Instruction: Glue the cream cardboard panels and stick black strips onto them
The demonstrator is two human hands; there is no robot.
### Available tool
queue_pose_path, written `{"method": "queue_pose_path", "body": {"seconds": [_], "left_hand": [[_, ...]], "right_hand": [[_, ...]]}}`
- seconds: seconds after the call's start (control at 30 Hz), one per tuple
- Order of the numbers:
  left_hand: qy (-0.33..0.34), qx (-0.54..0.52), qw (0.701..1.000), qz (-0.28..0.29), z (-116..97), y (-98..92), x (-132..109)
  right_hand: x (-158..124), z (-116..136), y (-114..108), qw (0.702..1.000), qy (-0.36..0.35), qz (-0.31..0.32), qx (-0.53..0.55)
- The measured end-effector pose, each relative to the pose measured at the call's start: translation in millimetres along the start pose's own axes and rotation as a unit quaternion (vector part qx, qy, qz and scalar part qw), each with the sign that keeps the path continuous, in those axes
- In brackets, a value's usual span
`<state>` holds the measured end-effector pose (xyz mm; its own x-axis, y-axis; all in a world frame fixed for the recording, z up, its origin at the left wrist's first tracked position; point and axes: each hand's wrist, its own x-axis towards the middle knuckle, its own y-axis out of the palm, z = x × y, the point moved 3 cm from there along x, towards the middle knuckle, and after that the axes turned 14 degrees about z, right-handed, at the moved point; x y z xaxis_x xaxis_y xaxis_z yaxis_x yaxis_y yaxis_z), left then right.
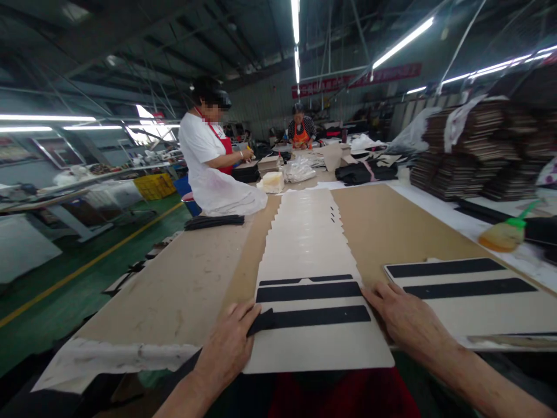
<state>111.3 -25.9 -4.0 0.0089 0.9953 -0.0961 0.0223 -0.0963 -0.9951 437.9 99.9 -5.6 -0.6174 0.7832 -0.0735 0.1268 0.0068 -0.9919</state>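
Note:
A long overlapping row of cream card sheets (307, 238) runs away from me down the brown table (183, 290). The nearest sheet (319, 348) carries black strips. My left hand (228, 342) pinches the left end of the closest black strip (311, 317) between thumb and fingers. My right hand (407, 316) lies flat, fingers stretched, on the sheet's right edge beside that strip's other end. A second black strip (308, 291) lies just above it.
Another cream sheet with two black strips (465, 296) lies to the right. A glue bottle with a green cap (505, 232) is further right, before stacks of dark pieces (478, 151). A person in a white shirt and red apron (209, 157) works at the left; another sits far back.

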Motion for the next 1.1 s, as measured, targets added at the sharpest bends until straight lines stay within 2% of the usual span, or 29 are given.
{"method": "queue_pose_path", "body": {"seconds": [0.1, 0.17, 0.23, 0.33, 0.53, 0.6, 0.67, 0.73, 0.77, 0.8, 0.87, 0.93, 0.97, 1.03, 1.1], "left_hand": [[0.006, -0.052, 0.997, -0.051, 12, 8.9, -9], [0.003, -0.093, 0.993, -0.068, 20, 10.8, -8], [-0.02, -0.143, 0.987, -0.066, 27, 9.8, -4], [-0.074, -0.213, 0.973, -0.048, 36, 6.5, 2], [-0.124, -0.31, 0.942, -0.022, 43, 4.4, 3], [-0.131, -0.328, 0.935, -0.03, 44, 4.7, 3], [-0.129, -0.339, 0.931, -0.043, 45, 5.3, 4], [-0.121, -0.341, 0.931, -0.049, 46, 5.9, 4], [-0.121, -0.34, 0.931, -0.051, 47, 6.1, 5], [-0.122, -0.338, 0.931, -0.054, 47, 6.1, 5], [-0.123, -0.333, 0.933, -0.058, 47, 5.9, 5], [-0.132, -0.327, 0.934, -0.053, 47, 7.1, 4], [-0.136, -0.327, 0.934, -0.047, 48, 8.4, 5], [-0.145, -0.326, 0.934, -0.029, 49, 12.4, 5], [-0.151, -0.325, 0.933, -0.016, 51, 17.0, 6]], "right_hand": [[-22, 19, -3, 0.996, -0.022, -0.036, 0.079], [-30, 46, -1, 0.986, -0.09, -0.048, 0.128], [-28, 73, 3, 0.974, -0.163, -0.028, 0.158], [-18, 95, 9, 0.966, -0.197, -0.003, 0.168], [-12, 91, 4, 0.961, -0.188, -0.046, 0.196], [-15, 78, -6, 0.95, -0.154, -0.105, 0.25], [-20, 55, -20, 0.921, -0.078, -0.189, 0.331], [-30, 23, -32, 0.863, 0.039, -0.257, 0.434], [-37, 5, -35, 0.818, 0.107, -0.283, 0.489], [-45, -13, -35, 0.763, 0.172, -0.305, 0.543], [-61, -45, -26, 0.628, 0.273, -0.341, 0.644], [-73, -70, -8, 0.498, 0.304, -0.376, 0.72], [-77, -80, 3, 0.446, 0.297, -0.387, 0.75], [-80, -96, 28, 0.372, 0.272, -0.383, 0.801], [-81, -104, 47, 0.329, 0.261, -0.35, 0.837]]}}
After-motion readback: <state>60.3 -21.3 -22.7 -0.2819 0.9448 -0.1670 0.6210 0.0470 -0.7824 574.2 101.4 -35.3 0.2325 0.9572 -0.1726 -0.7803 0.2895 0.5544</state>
